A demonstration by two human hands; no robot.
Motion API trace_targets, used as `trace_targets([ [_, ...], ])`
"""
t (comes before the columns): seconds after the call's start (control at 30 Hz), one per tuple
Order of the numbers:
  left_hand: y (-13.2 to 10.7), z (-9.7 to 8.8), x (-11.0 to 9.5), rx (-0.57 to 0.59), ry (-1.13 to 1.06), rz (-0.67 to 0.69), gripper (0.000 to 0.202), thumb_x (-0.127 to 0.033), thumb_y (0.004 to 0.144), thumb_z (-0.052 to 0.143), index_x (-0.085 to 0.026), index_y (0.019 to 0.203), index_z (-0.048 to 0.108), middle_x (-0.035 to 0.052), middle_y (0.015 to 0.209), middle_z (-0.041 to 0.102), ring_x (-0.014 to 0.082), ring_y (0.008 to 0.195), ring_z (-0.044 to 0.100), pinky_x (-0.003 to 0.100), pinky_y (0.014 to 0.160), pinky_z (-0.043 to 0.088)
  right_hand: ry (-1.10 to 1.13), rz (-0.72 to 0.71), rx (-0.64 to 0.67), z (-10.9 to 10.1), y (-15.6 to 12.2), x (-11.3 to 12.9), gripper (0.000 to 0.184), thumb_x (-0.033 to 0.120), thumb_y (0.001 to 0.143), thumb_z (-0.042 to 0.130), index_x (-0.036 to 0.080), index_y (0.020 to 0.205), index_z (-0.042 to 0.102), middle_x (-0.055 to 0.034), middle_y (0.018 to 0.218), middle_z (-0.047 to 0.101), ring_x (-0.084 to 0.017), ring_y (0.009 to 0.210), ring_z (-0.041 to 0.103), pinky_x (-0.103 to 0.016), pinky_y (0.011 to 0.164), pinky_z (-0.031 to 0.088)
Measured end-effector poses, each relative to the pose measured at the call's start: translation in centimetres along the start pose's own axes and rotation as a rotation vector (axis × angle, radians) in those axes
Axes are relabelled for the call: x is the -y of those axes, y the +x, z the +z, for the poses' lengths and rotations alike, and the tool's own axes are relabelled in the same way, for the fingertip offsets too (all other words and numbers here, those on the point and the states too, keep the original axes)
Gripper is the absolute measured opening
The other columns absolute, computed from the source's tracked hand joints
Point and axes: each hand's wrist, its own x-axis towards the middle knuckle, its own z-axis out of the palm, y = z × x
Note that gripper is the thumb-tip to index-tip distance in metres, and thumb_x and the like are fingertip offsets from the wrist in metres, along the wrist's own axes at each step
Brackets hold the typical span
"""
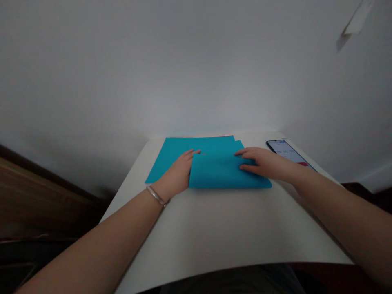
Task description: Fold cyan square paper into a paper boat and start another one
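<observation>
Folding this blue sheet neatly depends, I judge, on lining up its edges before pressing any crease. It lies in front of me on the white bench, doubled over, with the bend along the near side looking rounded rather than sharp. Behind it and to the left, another blue sheet lies flat, reaching close to the wall. My hands are apart, one at each side of the folded piece. My left hand is against its left edge, thumb out of sight, so I cannot tell whether I am pinching the paper or merely steadying it. My right hand rests on the upper layer near the far right corner, fingers spread, not gripping. Blue paper shows beyond the flap's far edge, so I should check which layer it belongs to before squaring the corners. Then light pressure on top while I smooth the bend from the middle outward should prevent skewing. My right forearm should stay clear of the phone beside it.
</observation>
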Motion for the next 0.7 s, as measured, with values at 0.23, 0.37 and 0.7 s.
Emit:
trace_targets([
  [0.23, 0.1, 0.1, 0.5, 0.070, 0.135, -0.226, 0.050, -0.021, 0.094, 0.034, 0.000, 0.140, 0.035, 0.0225, 0.142, 0.043, 0.0287, 0.133, 0.039, 0.043, 0.112, 0.030, -0.094, -0.032, 0.105, 1.3, 1.1, -0.1, 0.040, 0.047, 0.089, 0.047, 0.012, 0.091, 0.067, -0.0199, 0.146, 0.040, -0.036, 0.130, 0.042, -0.050, 0.108, 0.033],
  [0.37, 0.4, -0.4, 0.3, 0.083, 0.244, -0.210, 0.050, -0.023, 0.096, 0.031, 0.000, 0.140, 0.035, 0.0208, 0.134, 0.052, 0.0270, 0.123, 0.049, 0.040, 0.106, 0.036, -0.042, -0.036, 0.136, 0.6, 0.6, 0.1, 0.041, 0.045, 0.087, 0.048, 0.013, 0.105, 0.066, -0.0161, 0.141, 0.047, -0.035, 0.121, 0.051, -0.051, 0.102, 0.040],
  [0.7, 3.3, -1.5, 2.7, 0.086, 0.297, -0.254, 0.048, -0.027, 0.095, 0.031, -0.009, 0.138, 0.042, 0.0126, 0.138, 0.050, 0.0243, 0.129, 0.043, 0.038, 0.109, 0.032, -0.035, -0.061, 0.140, 0.4, -0.6, 0.4, 0.037, 0.042, 0.090, 0.046, 0.016, 0.105, 0.067, -0.0107, 0.143, 0.047, -0.029, 0.129, 0.044, -0.044, 0.108, 0.036],
])
